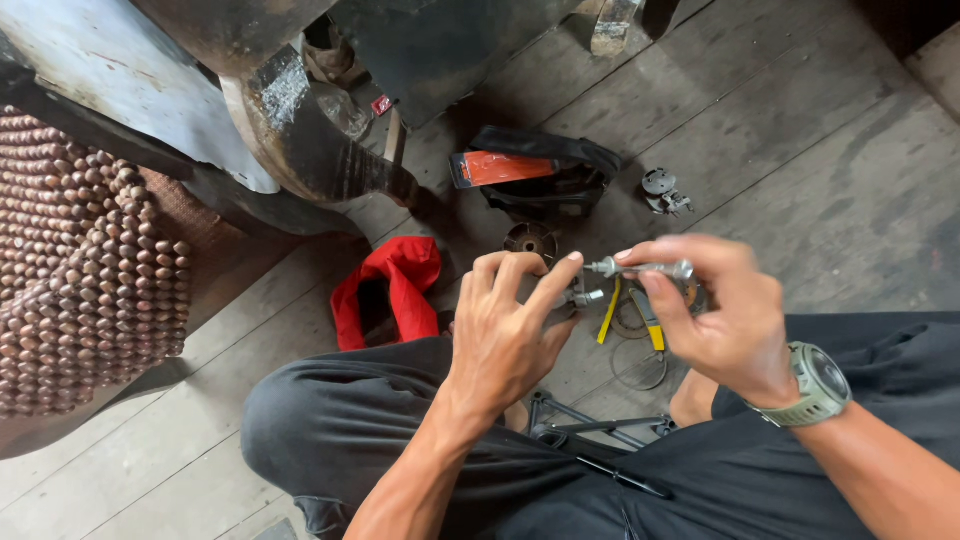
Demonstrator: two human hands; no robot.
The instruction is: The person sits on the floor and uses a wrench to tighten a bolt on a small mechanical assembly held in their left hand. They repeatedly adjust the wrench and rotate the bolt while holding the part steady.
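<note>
Your left hand (505, 330) pinching a small metal fitting (580, 297), your right hand (715, 315) gripping a metal tool (640, 268), fingers closed, red cloth (390, 290) lying nearby

soft even daylight, dim shadow at top edge, faint motion blur on fingertips, wide-angle bending at edges

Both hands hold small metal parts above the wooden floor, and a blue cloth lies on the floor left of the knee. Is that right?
Not quite: the cloth is red, not blue, as the head view shows. The left hand and right hand do hold small metal parts above the wooden floor.
</note>
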